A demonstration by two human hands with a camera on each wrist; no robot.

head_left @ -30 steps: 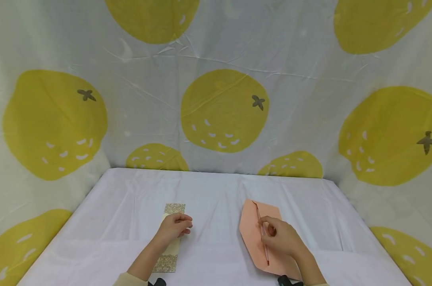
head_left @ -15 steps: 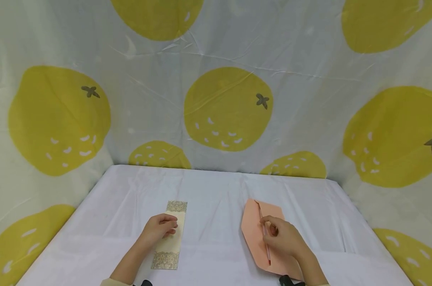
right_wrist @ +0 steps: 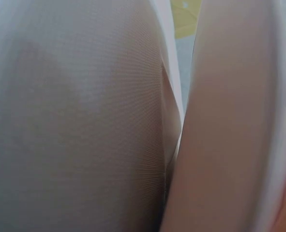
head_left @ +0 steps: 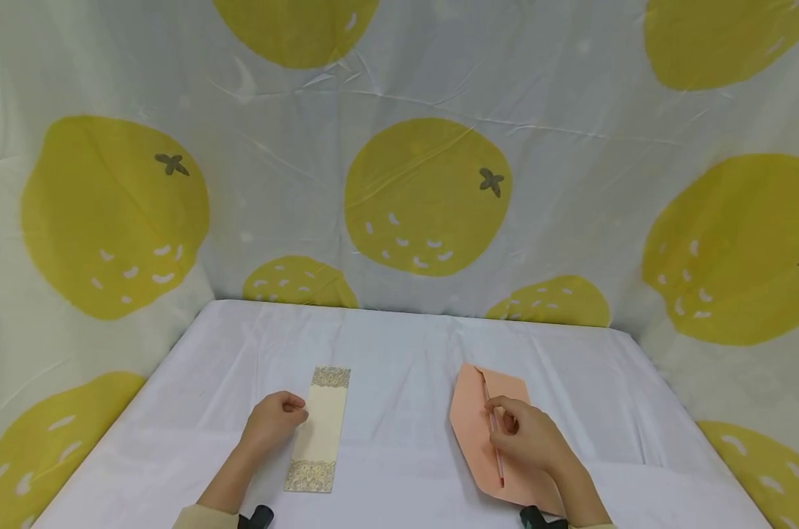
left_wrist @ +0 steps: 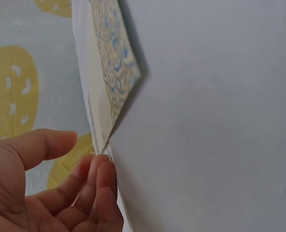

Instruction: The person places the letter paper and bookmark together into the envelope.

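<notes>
A long cream card (head_left: 325, 426) with lacy patterned bands at both ends lies on the left of the white cloth. My left hand (head_left: 272, 423) is at the card's left edge; in the left wrist view, its fingertips meet the edge of the card (left_wrist: 117, 58) while the thumb stands apart. To the right, a peach envelope (head_left: 468, 426) lies slanted with a long slit opening. My right hand (head_left: 526, 437) pinches the edge of that opening with finger and thumb. Close up in the right wrist view, the envelope (right_wrist: 225, 121) fills most of the picture, with a narrow gap between its layers.
White cloth (head_left: 399, 382) covers the table, slightly creased. Behind it and at both sides hangs a curtain (head_left: 274, 184) printed with large yellow fruit. Dark wrist straps (head_left: 257, 516) show at the bottom edge.
My left hand has drawn back leftward from over the card to its left edge, uncovering the card's middle. My right hand keeps its place on the envelope. The head view has shifted slightly.
</notes>
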